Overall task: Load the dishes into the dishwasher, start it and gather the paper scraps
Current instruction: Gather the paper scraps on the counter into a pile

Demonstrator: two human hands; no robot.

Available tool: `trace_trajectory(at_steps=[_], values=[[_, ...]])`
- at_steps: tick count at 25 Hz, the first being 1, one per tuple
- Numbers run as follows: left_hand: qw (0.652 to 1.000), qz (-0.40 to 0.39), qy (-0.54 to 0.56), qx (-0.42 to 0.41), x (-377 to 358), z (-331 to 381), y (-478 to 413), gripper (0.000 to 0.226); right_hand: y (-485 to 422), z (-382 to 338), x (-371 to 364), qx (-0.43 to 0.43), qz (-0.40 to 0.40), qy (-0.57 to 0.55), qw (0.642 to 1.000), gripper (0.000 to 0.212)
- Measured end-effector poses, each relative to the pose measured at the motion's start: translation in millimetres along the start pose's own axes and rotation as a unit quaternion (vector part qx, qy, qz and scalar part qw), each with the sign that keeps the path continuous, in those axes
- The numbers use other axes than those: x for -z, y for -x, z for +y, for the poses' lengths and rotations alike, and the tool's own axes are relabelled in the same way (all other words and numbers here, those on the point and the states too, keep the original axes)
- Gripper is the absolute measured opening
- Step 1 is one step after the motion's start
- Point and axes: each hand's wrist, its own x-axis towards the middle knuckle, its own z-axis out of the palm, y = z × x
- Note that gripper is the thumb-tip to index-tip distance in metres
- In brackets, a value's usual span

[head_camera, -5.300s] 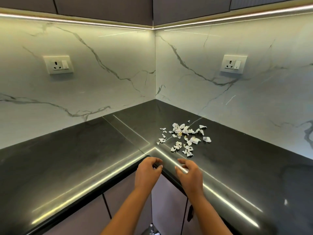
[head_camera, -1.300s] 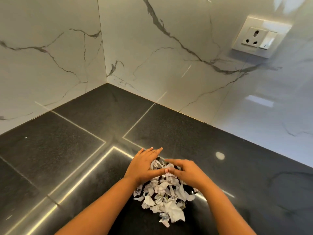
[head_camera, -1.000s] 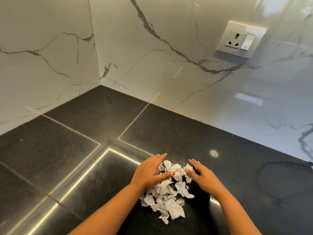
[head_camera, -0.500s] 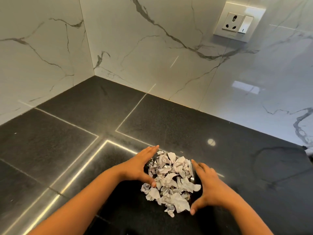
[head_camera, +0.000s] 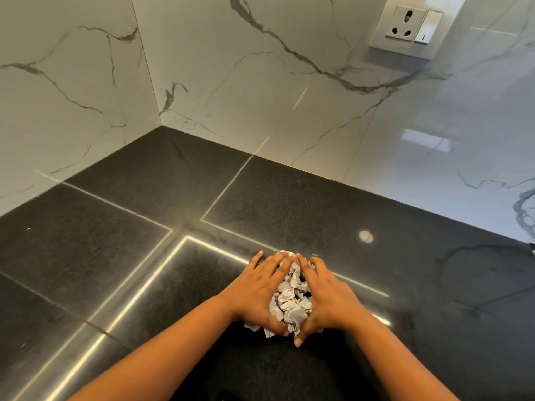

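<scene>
White paper scraps (head_camera: 290,303), left hand (head_camera: 254,290), right hand (head_camera: 328,298) pressing either side

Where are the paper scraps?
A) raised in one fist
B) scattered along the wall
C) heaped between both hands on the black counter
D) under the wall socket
C: the left hand and right hand flank the paper scraps, which lie heaped on the black counter.

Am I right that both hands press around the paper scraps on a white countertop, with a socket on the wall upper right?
Not quite: the head view shows the countertop is black, not white. The left hand and right hand do press around the scraps, and the socket is on the wall upper right.
</scene>
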Motion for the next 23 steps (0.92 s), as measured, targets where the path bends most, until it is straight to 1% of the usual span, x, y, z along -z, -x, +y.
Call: trace_trajectory(at_steps=[3,5,6,8,9,11,12,13,14,16,19,21,23], values=[[0.999,0.038,0.02,0.013,2,3,2,0.115,-5,2,0,0.038,0.03,0.009,0.999,0.149],[0.998,0.052,0.015,0.031,1,3,2,0.107,-10,4,-1,0.056,0.052,0.02,0.997,0.14],[0.997,0.069,0.005,0.038,-1,3,2,0.102,-12,4,-2,0.061,0.062,0.02,0.996,0.132],[0.993,0.107,-0.023,0.044,-5,3,3,0.086,-14,4,-6,0.062,0.091,0.016,0.994,0.11],[0.99,0.127,-0.027,0.047,-6,3,2,0.077,-15,4,-10,0.066,0.118,0.015,0.991,0.098],[0.986,0.163,-0.003,0.041,-9,4,1,0.054,-16,6,-19,0.086,0.186,0.01,0.979,0.065],[0.984,0.173,0.008,0.041,-9,4,0,0.042,-16,7,-23,0.094,0.205,0.01,0.974,0.048],[0.983,0.177,0.013,0.045,-10,4,-1,0.034,-17,7,-25,0.097,0.214,0.015,0.972,0.035],[0.983,0.173,0.018,0.053,-12,4,-2,0.029,-18,8,-26,0.096,0.219,0.017,0.971,0.027],[0.983,0.168,0.027,0.06,-14,3,-2,0.026,-19,9,-27,0.086,0.216,0.01,0.972,0.023],[0.982,0.17,0.048,0.071,-9,5,0,0.036,-17,10,-21,0.067,0.194,-0.017,0.979,0.034],[0.978,0.175,0.089,0.075,-7,4,3,0.044,-15,10,-12,0.058,0.15,-0.041,0.986,0.044],[0.973,0.175,0.128,0.077,-9,1,5,0.05,-13,12,-4,0.054,0.086,-0.07,0.992,0.056]])
